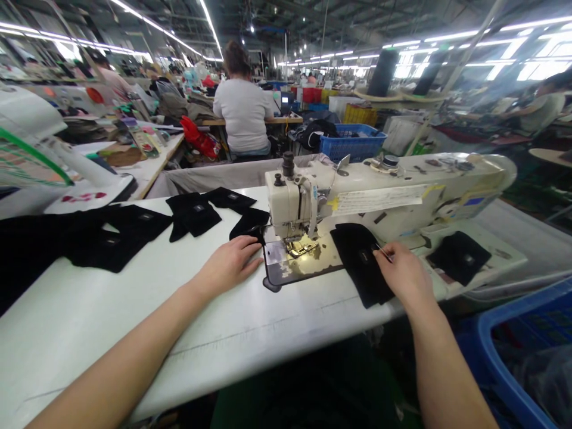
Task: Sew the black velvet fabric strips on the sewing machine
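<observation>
My left hand [236,262] lies flat on the white table just left of the sewing machine's needle plate [290,271], fingers stretched out. Its fingertips touch the edge of a black fabric piece [250,222]. In my right hand [406,277] is a slim metal tool, seemingly tweezers [383,252], pinched between thumb and fingers. The tips are over another black fabric piece [360,262] bearing a small label, which lies right of the presser foot [301,247] and hangs toward the table's front edge. Nothing lies under the lit needle area.
More black labelled pieces [196,214] spread across the table's left side, and one piece [462,256] rests at right by the sewing machine [379,190]. A blue basket [487,333] stands low at right. Beyond the machine, a person [243,107] sits near a blue crate [353,143].
</observation>
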Action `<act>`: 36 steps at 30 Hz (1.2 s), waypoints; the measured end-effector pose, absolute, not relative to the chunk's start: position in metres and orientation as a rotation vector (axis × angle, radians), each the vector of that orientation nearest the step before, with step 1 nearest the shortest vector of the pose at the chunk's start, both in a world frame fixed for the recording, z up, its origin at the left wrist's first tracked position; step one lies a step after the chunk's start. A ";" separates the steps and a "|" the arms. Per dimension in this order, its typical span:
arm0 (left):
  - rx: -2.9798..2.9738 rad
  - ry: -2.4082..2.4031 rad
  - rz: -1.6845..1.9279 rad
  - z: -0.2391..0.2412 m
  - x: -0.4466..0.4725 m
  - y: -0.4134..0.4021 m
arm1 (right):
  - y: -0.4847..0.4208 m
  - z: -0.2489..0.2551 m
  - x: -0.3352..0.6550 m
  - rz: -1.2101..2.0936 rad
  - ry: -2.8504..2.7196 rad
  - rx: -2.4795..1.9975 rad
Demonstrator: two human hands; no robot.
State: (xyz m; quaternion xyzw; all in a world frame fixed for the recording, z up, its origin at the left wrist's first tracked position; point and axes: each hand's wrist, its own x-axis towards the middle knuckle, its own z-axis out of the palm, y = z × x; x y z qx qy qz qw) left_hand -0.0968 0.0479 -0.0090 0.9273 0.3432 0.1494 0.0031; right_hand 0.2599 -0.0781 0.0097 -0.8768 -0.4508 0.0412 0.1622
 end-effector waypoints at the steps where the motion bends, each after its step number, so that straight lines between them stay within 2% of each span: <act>1: 2.919 1.153 0.468 -0.006 -0.097 0.045 | -0.079 0.009 0.260 0.122 -1.289 -2.515; 4: 2.987 1.245 0.497 0.003 -0.084 0.027 | -0.076 0.006 0.260 0.185 -1.310 -2.521; 10: 2.890 0.750 0.581 0.017 -0.027 -0.016 | -0.066 0.004 0.267 0.213 -1.343 -2.473; 13: 2.793 0.651 0.555 0.017 -0.006 -0.021 | -0.060 0.004 0.266 0.192 -1.344 -2.456; 24: 2.692 0.682 0.405 0.010 0.021 -0.018 | -0.032 -0.002 0.267 0.113 -1.408 -2.362; 28: 2.553 0.796 0.579 0.002 0.028 -0.021 | -0.038 0.003 0.264 0.024 -1.467 -2.248; 32: 2.416 0.915 0.788 0.005 0.035 -0.025 | -0.076 0.014 0.252 -0.138 -1.649 -1.889; 36: 2.039 0.831 0.858 0.019 0.038 -0.028 | -0.119 0.028 0.235 0.033 -1.800 -1.713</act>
